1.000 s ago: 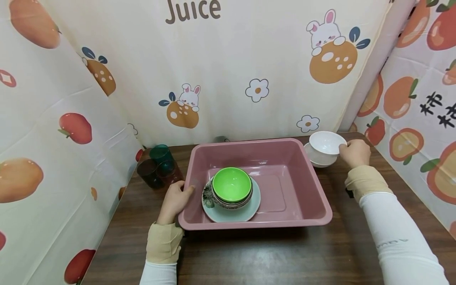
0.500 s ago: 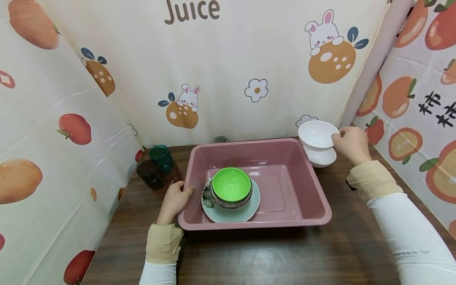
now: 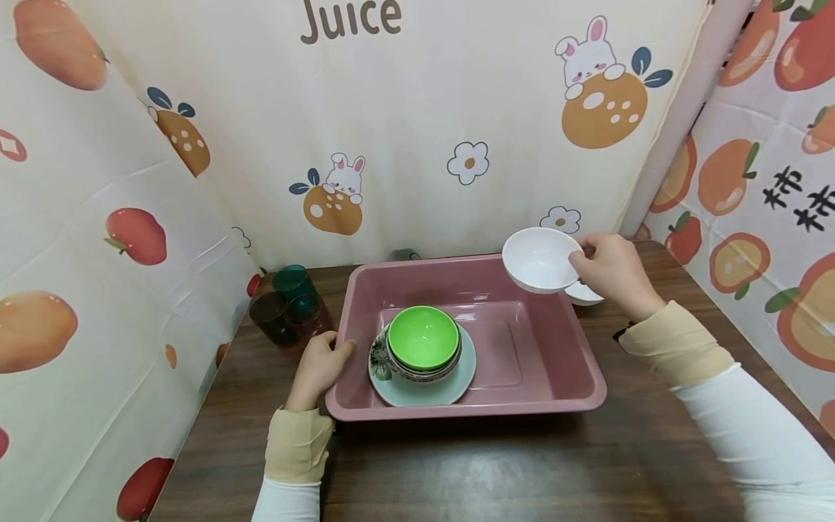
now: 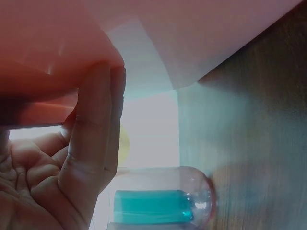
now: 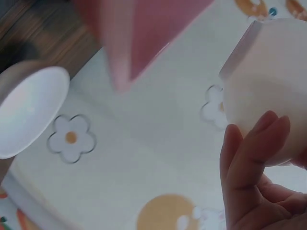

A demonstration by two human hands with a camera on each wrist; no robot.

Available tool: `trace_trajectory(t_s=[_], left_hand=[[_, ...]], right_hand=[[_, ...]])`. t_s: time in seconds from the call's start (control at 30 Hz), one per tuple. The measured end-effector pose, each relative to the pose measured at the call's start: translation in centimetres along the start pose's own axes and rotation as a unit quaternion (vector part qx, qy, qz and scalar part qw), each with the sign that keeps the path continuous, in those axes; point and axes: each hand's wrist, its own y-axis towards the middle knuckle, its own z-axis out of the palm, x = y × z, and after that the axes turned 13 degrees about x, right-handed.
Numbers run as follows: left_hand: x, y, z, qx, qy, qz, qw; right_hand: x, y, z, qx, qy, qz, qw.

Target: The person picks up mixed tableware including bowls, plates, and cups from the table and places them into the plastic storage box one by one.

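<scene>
White bowl (image 3: 538, 261) has shifted left to the pink tub's (image 3: 489, 348) far-right corner.

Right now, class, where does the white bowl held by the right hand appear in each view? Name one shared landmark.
Head: held white bowl right of centre, in the right hand.
Left wrist: not in it.
Right wrist: upper right, cut by the edge.
Shared landmark: pink tub, central in the head view, at the top in both wrist views.
</scene>
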Motion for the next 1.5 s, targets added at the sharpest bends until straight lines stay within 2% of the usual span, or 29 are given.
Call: trace_trajectory(t_s=[0.27,0.57,0.8,0.97,1.1,1.2,1.33,1.5], left_hand=[[0.0,0.0,-0.1,0.009,-0.005,-0.002,0.9999],[0.0,-0.2,-0.6,0.043,0.003,0.003,0.9991],[-1.1,-1.0,-2.5,0.046,0.051,0.016,0.9975],[-3.1,-2.1,-4.4,0.027,0.045,0.039,0.9978],[-5.5,-3.1,-5.0,0.002,0.056,0.079,0.9953],[-7.4,-3.7,-4.8,-0.005,0.052,0.115,0.9919],[-9.4,-3.9,-4.1,0.004,0.035,0.160,0.9864],[-11.2,-3.3,-2.7,0.031,0.016,0.183,0.9824]], right_hand=[[2.7,-0.9,1.7,0.028,0.002,-0.031,0.999],[3.9,-1.4,3.8,0.066,0.024,-0.048,0.996],[4.4,-1.3,4.7,0.075,0.022,-0.056,0.995],[4.7,-1.4,5.2,0.090,0.034,-0.058,0.994],[5.0,-1.4,5.5,0.112,0.066,-0.055,0.990],[5.2,-1.4,5.7,0.124,0.091,-0.051,0.987],[5.4,-1.3,6.1,0.128,0.110,-0.050,0.984],[5.6,-1.2,6.5,0.132,0.111,-0.049,0.984]])
